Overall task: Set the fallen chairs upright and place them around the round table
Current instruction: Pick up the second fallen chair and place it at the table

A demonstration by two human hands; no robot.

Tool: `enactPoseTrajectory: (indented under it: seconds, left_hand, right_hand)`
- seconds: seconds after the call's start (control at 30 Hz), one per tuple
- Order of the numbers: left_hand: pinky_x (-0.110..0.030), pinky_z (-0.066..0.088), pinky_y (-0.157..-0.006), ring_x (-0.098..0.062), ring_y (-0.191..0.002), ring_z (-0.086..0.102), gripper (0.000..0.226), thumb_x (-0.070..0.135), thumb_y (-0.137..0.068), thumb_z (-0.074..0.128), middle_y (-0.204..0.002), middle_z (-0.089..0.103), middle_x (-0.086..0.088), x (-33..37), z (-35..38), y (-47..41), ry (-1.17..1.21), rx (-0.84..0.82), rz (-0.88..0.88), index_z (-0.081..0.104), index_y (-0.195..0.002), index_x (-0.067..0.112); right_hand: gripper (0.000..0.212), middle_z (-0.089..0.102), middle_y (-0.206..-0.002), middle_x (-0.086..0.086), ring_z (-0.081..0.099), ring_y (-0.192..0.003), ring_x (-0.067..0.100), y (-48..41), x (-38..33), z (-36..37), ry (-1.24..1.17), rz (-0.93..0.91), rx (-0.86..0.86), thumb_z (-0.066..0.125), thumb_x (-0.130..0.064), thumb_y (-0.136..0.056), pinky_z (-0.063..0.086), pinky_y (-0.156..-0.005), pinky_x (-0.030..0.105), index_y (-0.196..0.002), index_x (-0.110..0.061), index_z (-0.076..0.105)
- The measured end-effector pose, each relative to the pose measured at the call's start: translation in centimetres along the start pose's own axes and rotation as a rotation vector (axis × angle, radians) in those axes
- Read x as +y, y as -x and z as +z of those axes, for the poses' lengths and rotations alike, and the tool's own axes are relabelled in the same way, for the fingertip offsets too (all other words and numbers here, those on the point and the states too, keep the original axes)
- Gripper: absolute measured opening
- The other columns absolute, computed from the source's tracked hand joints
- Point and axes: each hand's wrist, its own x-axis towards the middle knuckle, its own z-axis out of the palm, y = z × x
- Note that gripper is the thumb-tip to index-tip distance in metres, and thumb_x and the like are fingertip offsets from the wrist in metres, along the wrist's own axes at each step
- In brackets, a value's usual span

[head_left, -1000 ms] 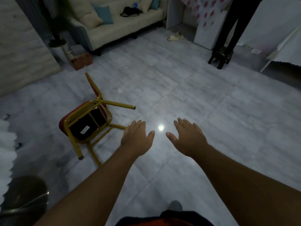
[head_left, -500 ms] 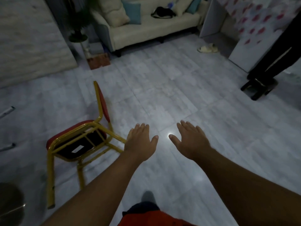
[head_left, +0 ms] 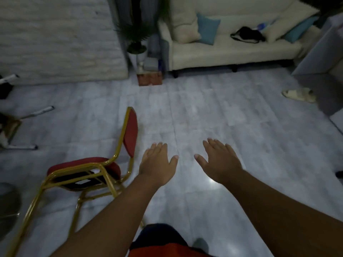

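Nearest the camera, at lower centre, the left hand [head_left: 157, 163] and right hand [head_left: 219, 160] hover flat, released and empty. Just left lies the red-cushioned gold chair [head_left: 87, 173], fallen over on the tile floor [head_left: 213, 117]; righting it seems next, calling for a grasp of its frame. Beyond stands a cream sofa [head_left: 232, 49].

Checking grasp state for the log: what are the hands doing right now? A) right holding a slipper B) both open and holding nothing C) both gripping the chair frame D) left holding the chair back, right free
B: the left hand and right hand are spread flat over bare floor, with the red chair lying untouched to their left.
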Motion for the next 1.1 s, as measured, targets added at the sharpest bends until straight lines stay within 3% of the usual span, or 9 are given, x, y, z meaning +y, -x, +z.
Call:
enactPoseTrajectory:
  seconds: [0.6, 0.93, 1.1]
  left_hand:
    - [-0.041, 0.004, -0.129, -0.024, -0.158, 0.006, 0.071, 0.054, -0.105, 0.033, -0.171, 0.014, -0.006, -2.7, -9.9, -29.4, 0.216, 0.209, -0.393, 0.018, -0.161, 0.014]
    - [-0.047, 0.028, -0.121, -0.031, -0.144, 0.038, 0.071, 0.057, -0.095, 0.03, -0.155, 0.045, -0.009, -8.4, -10.8, -38.6, 0.31, 0.348, -0.827, 0.037, -0.151, 0.015]
    - [-0.046, 0.019, -0.126, -0.031, -0.152, 0.026, 0.068, 0.053, -0.102, 0.037, -0.164, 0.033, -0.01, -12.5, -10.1, -41.0, 0.414, 0.384, -0.972, 0.03, -0.157, 0.012]
  right_hand:
    - [0.072, 0.012, -0.169, 0.003, 0.01, -0.156, 0.021, -37.3, -5.6, -11.9, 0.166, -0.411, -0.082, 0.024, -0.063, -0.1, 0.008, -0.127, 0.044, -0.16, -0.022, 0.017]
    - [0.071, 0.014, -0.169, 0.001, 0.012, -0.155, 0.02, -55.2, -13.3, -11.7, 0.278, -0.78, -0.237, 0.028, -0.063, -0.1, 0.01, -0.127, 0.041, -0.16, -0.025, 0.016]
    - [0.07, 0.018, -0.168, 0.002, 0.018, -0.154, 0.021, -62.0, -18.9, -8.4, 0.331, -0.895, -0.302, 0.033, -0.06, -0.1, 0.014, -0.126, 0.041, -0.159, -0.026, 0.018]
